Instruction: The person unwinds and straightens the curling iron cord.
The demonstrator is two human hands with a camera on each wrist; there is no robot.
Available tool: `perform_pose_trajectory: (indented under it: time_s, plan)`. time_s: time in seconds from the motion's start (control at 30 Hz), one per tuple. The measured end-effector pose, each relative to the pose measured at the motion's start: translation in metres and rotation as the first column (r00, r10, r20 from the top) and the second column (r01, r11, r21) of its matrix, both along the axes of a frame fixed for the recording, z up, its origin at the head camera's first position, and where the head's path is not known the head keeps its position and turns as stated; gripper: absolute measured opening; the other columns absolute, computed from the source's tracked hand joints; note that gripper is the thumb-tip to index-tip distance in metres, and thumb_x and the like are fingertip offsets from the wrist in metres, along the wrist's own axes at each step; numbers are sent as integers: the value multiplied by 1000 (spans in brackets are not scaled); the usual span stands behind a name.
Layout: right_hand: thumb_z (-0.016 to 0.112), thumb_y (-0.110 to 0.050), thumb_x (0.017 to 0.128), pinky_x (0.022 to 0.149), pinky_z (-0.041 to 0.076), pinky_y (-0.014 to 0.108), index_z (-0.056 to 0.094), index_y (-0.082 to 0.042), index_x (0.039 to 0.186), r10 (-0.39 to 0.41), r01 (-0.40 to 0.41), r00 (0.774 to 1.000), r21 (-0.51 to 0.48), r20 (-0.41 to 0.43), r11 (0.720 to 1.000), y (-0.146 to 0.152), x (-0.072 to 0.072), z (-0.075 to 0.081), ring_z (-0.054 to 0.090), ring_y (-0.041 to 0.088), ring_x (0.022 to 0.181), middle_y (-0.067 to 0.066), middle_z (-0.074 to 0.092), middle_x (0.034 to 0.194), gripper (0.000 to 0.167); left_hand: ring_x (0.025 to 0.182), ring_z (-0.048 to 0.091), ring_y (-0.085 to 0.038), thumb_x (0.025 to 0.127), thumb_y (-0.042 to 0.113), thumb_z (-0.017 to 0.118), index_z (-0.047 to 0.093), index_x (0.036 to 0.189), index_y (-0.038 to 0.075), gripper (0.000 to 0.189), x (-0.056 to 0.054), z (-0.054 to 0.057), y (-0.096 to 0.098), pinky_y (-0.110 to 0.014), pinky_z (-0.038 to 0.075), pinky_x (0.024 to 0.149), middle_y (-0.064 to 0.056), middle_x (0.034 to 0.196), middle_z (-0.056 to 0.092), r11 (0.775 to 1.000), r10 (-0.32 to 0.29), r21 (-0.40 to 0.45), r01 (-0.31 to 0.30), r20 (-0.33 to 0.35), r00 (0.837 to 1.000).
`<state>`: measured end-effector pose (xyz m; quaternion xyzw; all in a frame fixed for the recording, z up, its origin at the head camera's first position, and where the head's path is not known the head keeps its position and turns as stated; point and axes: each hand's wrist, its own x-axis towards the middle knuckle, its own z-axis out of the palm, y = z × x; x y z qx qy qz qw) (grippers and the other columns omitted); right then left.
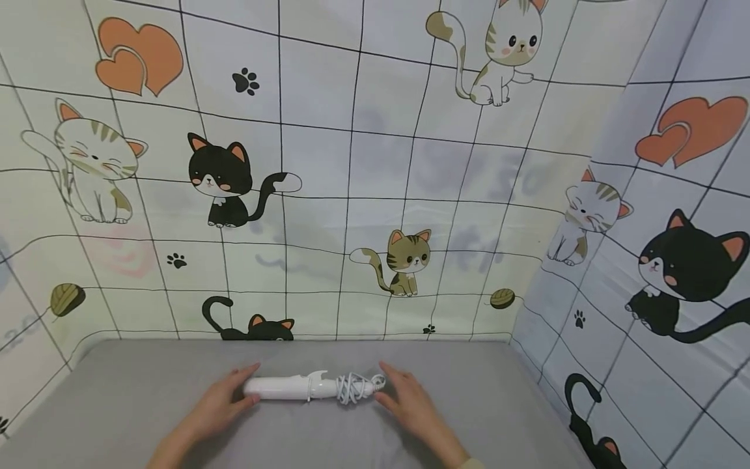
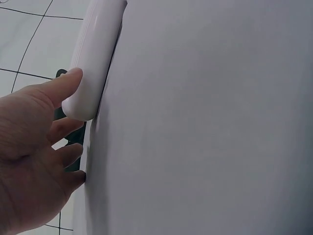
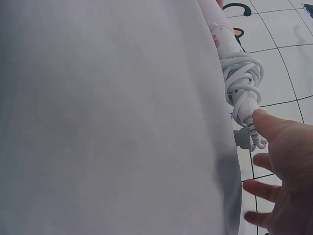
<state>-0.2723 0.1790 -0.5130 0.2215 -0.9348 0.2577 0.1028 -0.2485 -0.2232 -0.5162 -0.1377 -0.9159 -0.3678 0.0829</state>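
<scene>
A white curling iron (image 1: 278, 388) lies sideways on the grey surface, its thick smooth end to the left. White cord (image 1: 351, 388) is wound around its right part. My left hand (image 1: 219, 400) is around the left end with fingers fairly straight; in the left wrist view the thumb (image 2: 68, 87) touches the smooth end (image 2: 93, 63), and part of the index finger is hidden behind it. My right hand (image 1: 413, 400) is spread at the corded end, fingers extended. The right wrist view has its thumb (image 3: 264, 122) at the tip, beside a grey plug-like piece (image 3: 242, 138).
The grey cloth-covered surface (image 1: 140, 371) spreads under the hands. Behind it and at the right rise cloth walls (image 1: 316, 228) with black grid lines and printed cats, hearts and paw prints.
</scene>
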Motion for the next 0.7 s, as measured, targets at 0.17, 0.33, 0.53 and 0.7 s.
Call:
perform_pose_trajectory:
  time_s: [0.17, 0.33, 0.53, 0.7]
  plan:
    - [70, -39, 96, 101, 48, 62, 54, -4, 146, -15, 15, 1000, -3, -16, 1000, 0, -3, -3, 61, 42, 114, 15, 67, 131, 63, 133, 38, -62, 91, 25, 78, 55, 145, 0, 64, -4, -2, -1, -75, 32, 109, -30, 140, 56, 1000, 1, -8, -1, 37, 999]
    - [70, -40, 96, 102, 45, 64, 55, -5, 145, -7, 8, 999, -28, 41, 1000, 1, -2, -8, 59, 44, 115, 18, 66, 133, 62, 131, 43, -60, 90, 23, 79, 58, 142, 0, 60, -5, -8, -2, -75, 34, 108, -26, 137, 61, 1000, -2, -13, 2, 32, 999]
    - [69, -36, 97, 104, 43, 64, 58, -3, 141, 25, -22, 999, -84, 35, 996, -1, -8, -13, 59, 43, 119, 20, 64, 134, 56, 135, 39, -60, 87, 20, 81, 58, 142, 0, 62, -7, -8, -3, -80, 20, 110, -28, 140, 57, 1000, -19, 19, 18, 71, 997]
    - [71, -34, 96, 105, 43, 62, 61, -3, 137, 35, -31, 999, -127, 34, 991, -2, -14, -14, 61, 39, 118, 17, 66, 133, 53, 136, 38, -59, 85, 13, 82, 60, 139, -2, 60, -9, -7, -5, -78, 22, 111, -31, 141, 55, 998, -14, 58, 9, 86, 996]
